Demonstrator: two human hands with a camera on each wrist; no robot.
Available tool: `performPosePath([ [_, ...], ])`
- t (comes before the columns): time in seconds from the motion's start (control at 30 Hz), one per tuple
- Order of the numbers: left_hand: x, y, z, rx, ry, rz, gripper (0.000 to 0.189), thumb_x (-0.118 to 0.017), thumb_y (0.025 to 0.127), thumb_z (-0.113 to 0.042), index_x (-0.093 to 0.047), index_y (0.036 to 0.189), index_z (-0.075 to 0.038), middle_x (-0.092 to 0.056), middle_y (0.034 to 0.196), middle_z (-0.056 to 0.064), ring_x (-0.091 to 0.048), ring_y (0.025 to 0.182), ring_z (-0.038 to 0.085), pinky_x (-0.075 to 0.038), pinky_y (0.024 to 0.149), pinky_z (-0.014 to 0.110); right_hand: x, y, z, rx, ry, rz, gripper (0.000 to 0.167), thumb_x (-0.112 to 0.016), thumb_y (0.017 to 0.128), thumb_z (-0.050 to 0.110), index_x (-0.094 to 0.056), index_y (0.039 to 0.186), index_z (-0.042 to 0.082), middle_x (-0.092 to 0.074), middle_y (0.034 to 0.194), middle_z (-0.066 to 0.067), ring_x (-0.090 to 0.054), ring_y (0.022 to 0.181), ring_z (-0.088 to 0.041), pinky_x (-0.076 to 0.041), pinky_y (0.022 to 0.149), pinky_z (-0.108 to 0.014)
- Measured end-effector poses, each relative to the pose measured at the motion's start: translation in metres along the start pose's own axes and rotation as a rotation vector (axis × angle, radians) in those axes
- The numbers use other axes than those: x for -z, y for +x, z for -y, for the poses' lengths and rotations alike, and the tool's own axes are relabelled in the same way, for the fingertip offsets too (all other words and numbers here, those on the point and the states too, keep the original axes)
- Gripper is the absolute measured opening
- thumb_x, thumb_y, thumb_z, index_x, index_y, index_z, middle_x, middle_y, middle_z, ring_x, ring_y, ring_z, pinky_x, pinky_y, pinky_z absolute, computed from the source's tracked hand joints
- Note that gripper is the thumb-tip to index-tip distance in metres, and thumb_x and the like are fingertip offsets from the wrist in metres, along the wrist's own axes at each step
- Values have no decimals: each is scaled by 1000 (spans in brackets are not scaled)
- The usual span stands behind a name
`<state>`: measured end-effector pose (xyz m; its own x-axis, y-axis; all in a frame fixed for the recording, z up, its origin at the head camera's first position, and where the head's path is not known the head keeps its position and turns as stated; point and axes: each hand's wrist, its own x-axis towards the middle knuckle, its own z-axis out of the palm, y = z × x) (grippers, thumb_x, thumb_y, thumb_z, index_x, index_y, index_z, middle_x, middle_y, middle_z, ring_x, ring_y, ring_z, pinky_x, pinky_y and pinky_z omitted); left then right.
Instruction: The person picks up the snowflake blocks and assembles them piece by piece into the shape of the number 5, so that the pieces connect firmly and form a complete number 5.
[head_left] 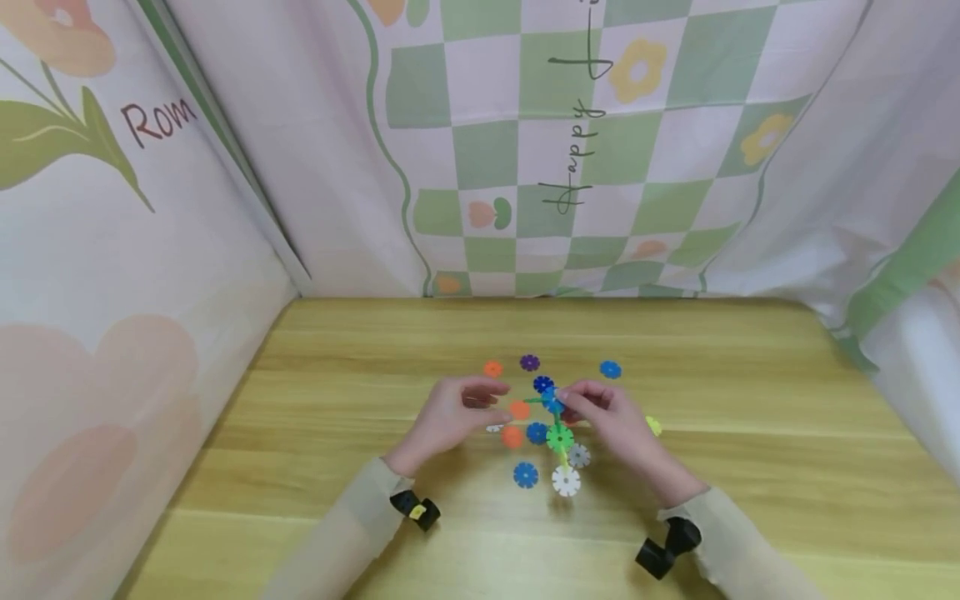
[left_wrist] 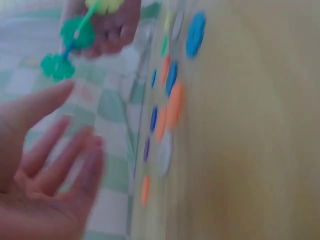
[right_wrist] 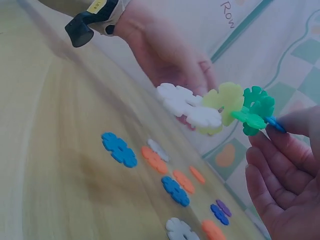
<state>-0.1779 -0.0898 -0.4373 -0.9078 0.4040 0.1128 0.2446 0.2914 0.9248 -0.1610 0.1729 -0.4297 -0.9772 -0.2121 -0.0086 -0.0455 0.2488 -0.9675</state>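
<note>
My right hand [head_left: 611, 417] pinches a blue notched flower-shaped disc [right_wrist: 275, 124] between thumb and fingertips. From it extends a chain of interlocked plastic discs, held up over the table: green discs [right_wrist: 259, 102], a yellow disc [right_wrist: 225, 102] and white ones [right_wrist: 180, 99]. In the head view the white disc [head_left: 566, 481] at the chain's end points toward me. My left hand [head_left: 459, 417] hovers to the left of the chain, thumb and fingers spread apart, holding nothing. In the left wrist view, that hand's thumb tip comes close to a green disc [left_wrist: 57, 67] in the picture.
Loose discs lie scattered on the wooden table [head_left: 360, 350] below the hands: blue [head_left: 526, 475], orange [head_left: 512, 437], purple [head_left: 529, 362], grey [head_left: 578, 456] and yellow [head_left: 655, 427]. Another blue disc [head_left: 611, 369] lies farther back. A checkered curtain [head_left: 555, 150] hangs along the rear edge.
</note>
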Motion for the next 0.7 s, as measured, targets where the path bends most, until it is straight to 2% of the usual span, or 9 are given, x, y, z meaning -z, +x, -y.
performPosePath([
  [0.13, 10, 5, 10, 58, 119, 53, 49, -85, 86, -20, -68, 129, -5, -69, 126, 9, -63, 111, 25, -52, 96, 39, 6, 0, -2, 22, -6, -8, 26, -63, 103, 24, -68, 101, -2, -70, 90, -12, -69, 87, -31, -58, 85, -41],
  [0.33, 10, 10, 17, 122, 300, 110, 48, -91, 78, -20, -73, 120, -7, -70, 114, 1, -61, 101, 18, -52, 90, 36, 7, -1, -4, 56, 7, 19, 25, -64, 103, 21, -68, 99, -3, -70, 89, -14, -69, 85, -30, -57, 84, -35],
  [0.47, 7, 12, 16, 145, 339, 111, 41, -90, 78, -16, -75, 116, -8, -68, 108, -1, -59, 98, 16, -52, 88, 35, 7, -2, -4, 51, 0, 18, 25, -64, 103, 21, -68, 99, -3, -70, 89, -13, -68, 85, -29, -57, 84, -34],
  [0.7, 6, 14, 17, 159, 346, 104, 29, -89, 79, -12, -76, 105, -8, -64, 99, -2, -57, 91, 15, -51, 82, 34, 7, -2, -4, 54, -6, 23, 24, -63, 103, 20, -68, 100, -3, -70, 90, -14, -68, 86, -31, -58, 84, -35],
])
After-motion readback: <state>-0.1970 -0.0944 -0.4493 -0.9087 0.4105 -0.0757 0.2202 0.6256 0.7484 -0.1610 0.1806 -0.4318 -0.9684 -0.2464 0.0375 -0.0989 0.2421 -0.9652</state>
